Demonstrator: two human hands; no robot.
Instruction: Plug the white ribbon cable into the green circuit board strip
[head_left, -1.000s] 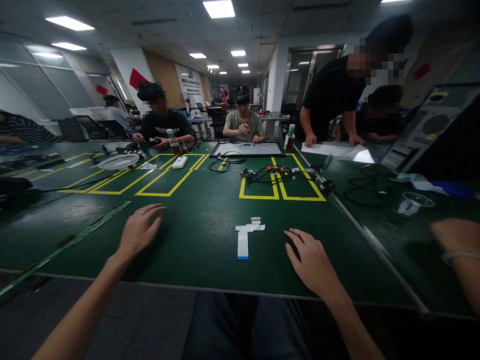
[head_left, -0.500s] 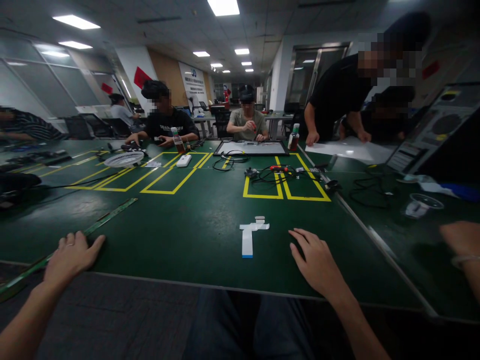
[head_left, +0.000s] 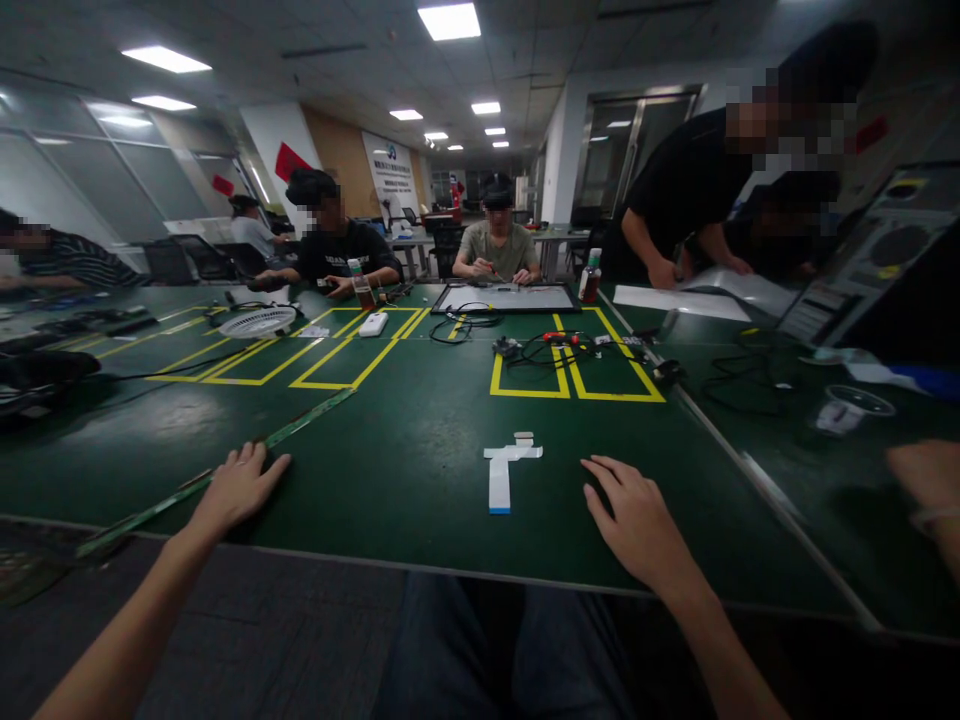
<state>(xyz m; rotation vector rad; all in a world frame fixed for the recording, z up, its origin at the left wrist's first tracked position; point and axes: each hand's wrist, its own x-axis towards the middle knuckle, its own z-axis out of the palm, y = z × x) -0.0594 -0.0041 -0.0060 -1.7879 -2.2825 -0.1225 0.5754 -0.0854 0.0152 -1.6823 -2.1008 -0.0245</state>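
My left hand (head_left: 236, 490) lies flat near the front edge of the green table (head_left: 405, 440), fingers stretched over a long thin green strip (head_left: 300, 420) that runs diagonally away to the right. My right hand (head_left: 637, 520) rests palm down on the table with fingers spread, holding nothing. Between my hands, closer to the right one, lies a white T-shaped flat ribbon cable (head_left: 504, 468) with a blue tip.
Yellow tape boxes (head_left: 570, 385) mark the table, with tangled cables and small tools (head_left: 555, 348) inside. Farther off are a flat panel (head_left: 506, 297), a white fan guard (head_left: 261, 322), bottles and several seated people. Another person's hand (head_left: 930, 485) and a plastic cup (head_left: 855, 405) are at the right.
My left hand swung out to the left table edge onto the green strip, then came back rightward; the strip has shifted to the right with it. My right hand has barely moved.
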